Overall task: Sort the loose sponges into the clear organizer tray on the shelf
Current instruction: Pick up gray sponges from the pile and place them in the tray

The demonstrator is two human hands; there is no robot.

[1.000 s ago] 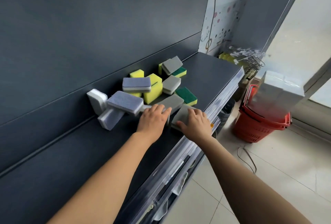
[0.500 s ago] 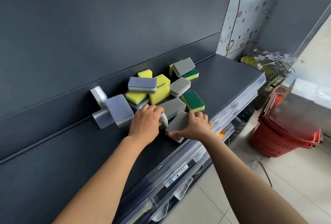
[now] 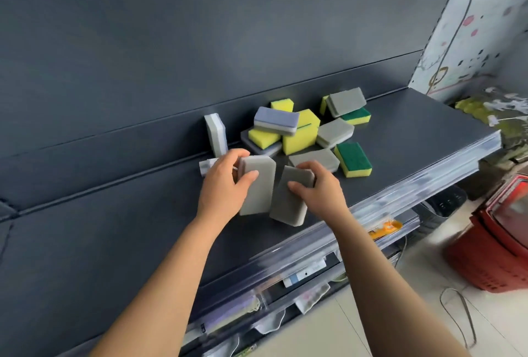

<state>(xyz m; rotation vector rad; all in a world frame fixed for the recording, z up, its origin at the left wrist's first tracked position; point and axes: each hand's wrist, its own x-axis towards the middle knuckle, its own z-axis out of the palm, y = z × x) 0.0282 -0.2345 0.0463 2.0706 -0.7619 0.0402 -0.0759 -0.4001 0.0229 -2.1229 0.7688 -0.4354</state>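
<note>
My left hand [image 3: 223,185] grips a grey sponge [image 3: 258,188] lifted off the dark shelf [image 3: 143,214]. Beside it, my right hand [image 3: 320,188] grips a second grey sponge [image 3: 288,199], also raised and tilted. Behind them lies a loose pile: yellow sponges [image 3: 300,135], a purple-and-white sponge [image 3: 275,120], more grey sponges [image 3: 334,132], and green-topped yellow sponges [image 3: 353,159]. A white-and-purple sponge [image 3: 215,134] stands on edge against the back wall. I see no clear organizer tray.
The shelf's front edge carries a clear price rail [image 3: 371,214]. A lower shelf [image 3: 300,285] holds packaged items. A red shopping basket [image 3: 491,251] stands on the tiled floor at right. The left part of the shelf is bare.
Both hands closed around grey sponges and lifted them off the shelf, turning them upright. The purple sponge near my left hand is no longer where it lay.
</note>
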